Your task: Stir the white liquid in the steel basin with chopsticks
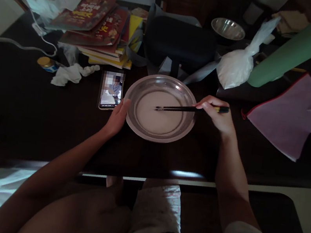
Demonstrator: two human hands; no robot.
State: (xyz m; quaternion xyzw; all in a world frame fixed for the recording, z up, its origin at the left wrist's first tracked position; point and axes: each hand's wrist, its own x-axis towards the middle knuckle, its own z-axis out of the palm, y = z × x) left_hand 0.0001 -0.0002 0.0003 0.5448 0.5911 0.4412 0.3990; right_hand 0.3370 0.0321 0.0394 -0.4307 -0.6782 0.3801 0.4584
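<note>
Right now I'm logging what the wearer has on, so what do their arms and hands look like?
Both arms are bare, with no sleeves showing over the forearms. The left hand and right hand carry no gloves; no rings, watch or bands are visible in the dim light. A pale sleeve edge shows near the right elbow.

We see a silver pan (185, 127) mid-frame with a pale pinkish-white liquid (159, 113) in it, and black chopsticks (185, 108) with a yellow-green band near the top end. The desk (39, 113) is very dark brown, nearly black. At the upper left, the books (99, 23) have red covers with gold print, over yellow ones below. Upper right, there's a green roll (305, 42), a white bag (238, 66), and a pink folder (295, 116) edged in red. Left of centre, a white tissue (67, 74) and a gold-lidded blue jar (46, 63). At the top, there's a silver bowl (228, 28).
</note>
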